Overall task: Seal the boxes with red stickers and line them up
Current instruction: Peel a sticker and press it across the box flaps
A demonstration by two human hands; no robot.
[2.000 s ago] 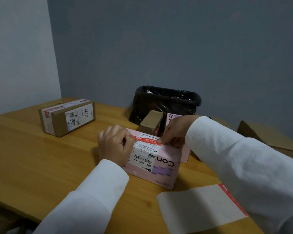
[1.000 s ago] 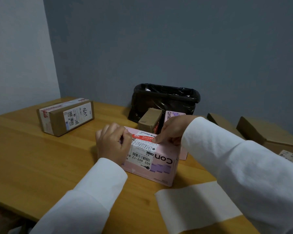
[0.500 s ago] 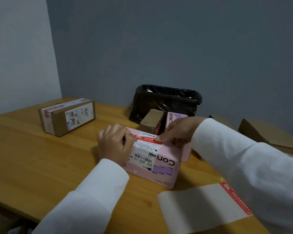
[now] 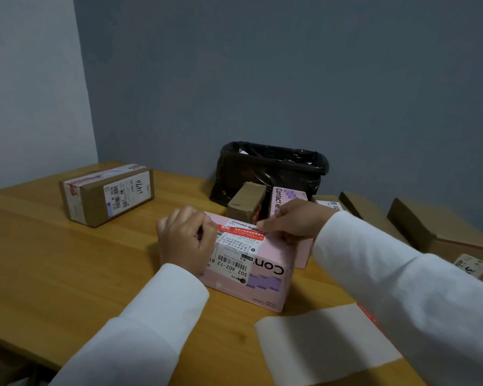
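A pink box [image 4: 251, 263] lies on a wooden tabletop [image 4: 53, 260], held between two hands in white sleeves. The left hand [image 4: 186, 240] curls its fingers in a grip over the box's left end. The right hand [image 4: 293, 220] pinches and presses the right end of a red sticker [image 4: 241, 231] that runs across the box's top edge, between the two hands. Just beyond the right hand stand a small brown box [image 4: 247, 204] and a second pink box [image 4: 286, 197], close against a black bin [image 4: 271, 168] at the wall. Well left of the left hand, past open wood, sits a brown box [image 4: 106, 193] already taped. Near the right sleeve, toward the tabletop's front edge, lies a sheet of backing paper [image 4: 324, 346]. Further brown boxes [image 4: 441, 232] crowd the far right.
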